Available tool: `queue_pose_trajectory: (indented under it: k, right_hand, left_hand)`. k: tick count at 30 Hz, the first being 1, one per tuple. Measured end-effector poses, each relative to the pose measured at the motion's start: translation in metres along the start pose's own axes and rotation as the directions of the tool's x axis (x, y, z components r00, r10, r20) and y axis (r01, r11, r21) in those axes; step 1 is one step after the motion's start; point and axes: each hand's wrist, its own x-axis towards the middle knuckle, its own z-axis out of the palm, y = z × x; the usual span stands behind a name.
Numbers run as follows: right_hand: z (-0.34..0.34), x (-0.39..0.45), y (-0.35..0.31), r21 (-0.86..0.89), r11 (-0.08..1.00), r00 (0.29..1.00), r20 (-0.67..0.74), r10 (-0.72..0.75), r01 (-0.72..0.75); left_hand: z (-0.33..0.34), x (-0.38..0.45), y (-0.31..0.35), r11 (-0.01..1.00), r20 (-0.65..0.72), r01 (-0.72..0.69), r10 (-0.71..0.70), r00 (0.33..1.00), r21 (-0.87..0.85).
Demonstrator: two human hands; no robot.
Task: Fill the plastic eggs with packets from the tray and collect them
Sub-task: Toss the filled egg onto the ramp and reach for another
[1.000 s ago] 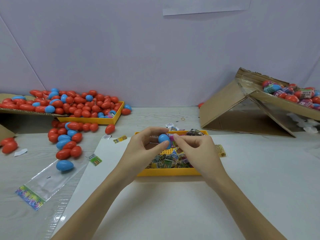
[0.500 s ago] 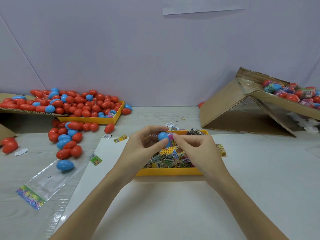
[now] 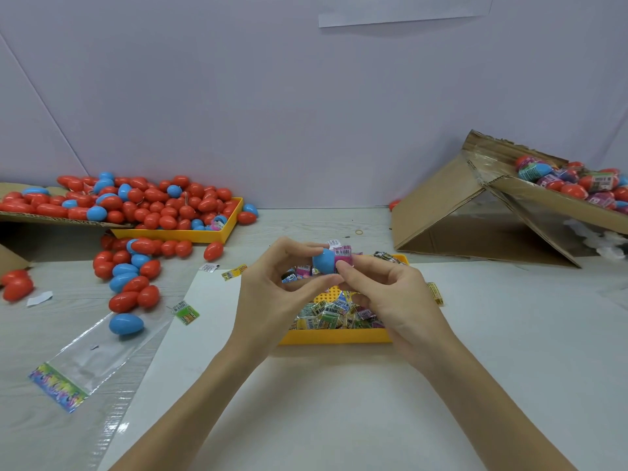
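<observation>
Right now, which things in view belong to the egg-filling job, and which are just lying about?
In the job:
- blue egg half, held by the left hand
- pink packet, pinched by the right hand
- yellow packet tray
- empty eggs
- cardboard box of filled eggs

Lying about:
- clear plastic bag
- rubber band
- paper scrap

Tray of packets centre, on sheet. Egg pile far left; bag before it. Box far right, eggs on it.
</observation>
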Motion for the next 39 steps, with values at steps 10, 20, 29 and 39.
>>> queue_pose_trajectory:
  k: [10,20,29,39]
  right_hand:
    - [-0.002,0.003,0.001,0.141,0.988,0.998,0.027,0.052,-0.055]
    - [-0.010,0.007,0.002,0.104,0.994,0.997,-0.054,0.051,-0.045]
    - [-0.007,0.005,0.003,-0.133,0.986,0.993,-0.051,-0.103,0.095]
    - [-0.011,0.006,0.007,-0.341,0.926,0.979,-0.066,-0.194,0.161]
  left_hand:
    - [0.000,0.001,-0.001,0.990,0.014,-0.110,0.109,0.994,0.094]
    - [-0.002,0.006,0.002,0.997,-0.026,-0.023,0.025,0.999,0.077]
    - [-0.008,0.009,-0.001,0.992,0.096,0.031,-0.043,0.994,0.120]
    - [-0.011,0.010,-0.004,0.986,0.147,-0.014,-0.011,0.989,0.166]
